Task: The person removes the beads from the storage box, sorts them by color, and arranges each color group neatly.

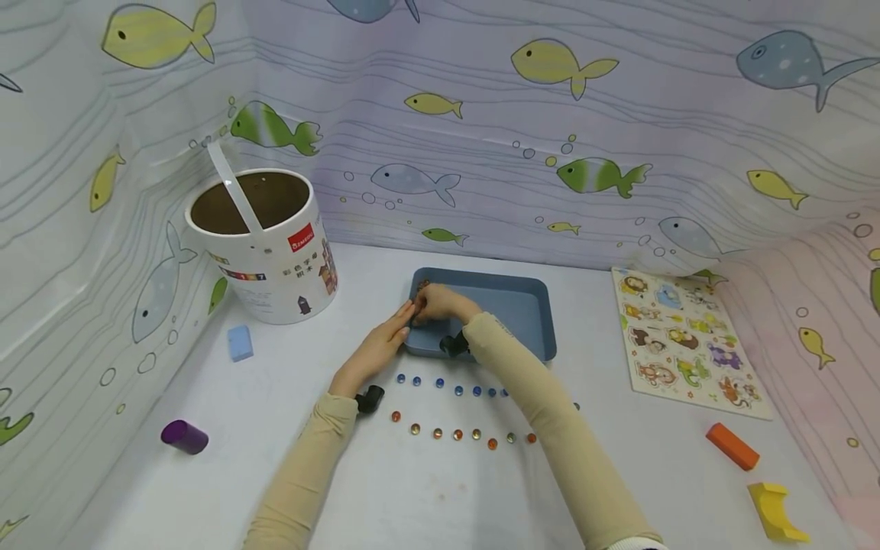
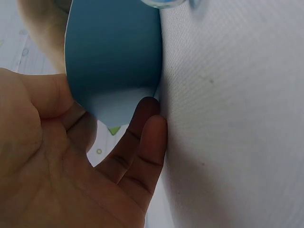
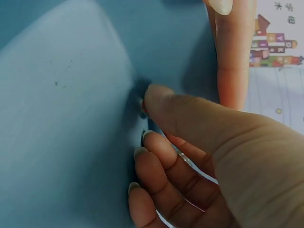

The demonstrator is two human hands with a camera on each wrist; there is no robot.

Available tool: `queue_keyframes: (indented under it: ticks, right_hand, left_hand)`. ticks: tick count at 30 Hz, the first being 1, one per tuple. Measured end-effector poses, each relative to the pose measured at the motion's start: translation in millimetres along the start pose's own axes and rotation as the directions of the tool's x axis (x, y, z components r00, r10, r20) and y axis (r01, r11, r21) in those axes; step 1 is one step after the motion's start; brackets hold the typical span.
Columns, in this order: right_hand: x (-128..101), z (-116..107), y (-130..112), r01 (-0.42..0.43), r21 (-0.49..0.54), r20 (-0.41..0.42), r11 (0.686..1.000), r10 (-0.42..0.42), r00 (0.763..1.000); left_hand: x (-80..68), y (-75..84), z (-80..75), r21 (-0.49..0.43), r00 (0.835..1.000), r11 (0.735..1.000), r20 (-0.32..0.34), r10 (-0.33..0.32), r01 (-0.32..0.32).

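A blue-grey tray lies on the white table. At its left end my left hand holds the wall: one finger lies over the rim, and other fingers are against the outside near the base. My right hand reaches into the tray's far left part. Its thumb and fingers pinch a small reddish glass bead, mostly hidden behind the thumb. In front of the tray lie a row of blue glass beads and a nearer row of orange and amber beads.
A white bucket stands at the back left, with a light blue block and a purple cylinder nearer. To the right are an animal puzzle board, an orange block and a yellow arch block. A fish-print curtain surrounds the table.
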State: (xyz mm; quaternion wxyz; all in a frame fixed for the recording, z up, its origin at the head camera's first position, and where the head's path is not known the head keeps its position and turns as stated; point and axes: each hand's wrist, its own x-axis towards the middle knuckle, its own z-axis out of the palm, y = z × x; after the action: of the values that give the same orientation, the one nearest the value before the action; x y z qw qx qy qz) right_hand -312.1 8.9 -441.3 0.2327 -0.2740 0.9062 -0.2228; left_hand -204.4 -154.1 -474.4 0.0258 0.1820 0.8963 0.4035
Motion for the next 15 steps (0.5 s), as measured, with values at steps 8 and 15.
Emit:
queue_keyframes:
  ticks: [8,15]
  right_hand:
    - [-8.7,-4.2,9.4,0.017,0.014,-0.006,1.0,-0.017,1.0]
    - [-42.5,-23.1,28.2,0.083,0.133,-0.097,0.988,-0.07,0.993]
  left_hand:
    - [0.2,1.0,2.8,-0.01,1.0,1.0,0.012,-0.009,0.009]
    - [-1.5,2.5,-0.8,0.005,1.0,1.0,0.005,-0.022,0.022]
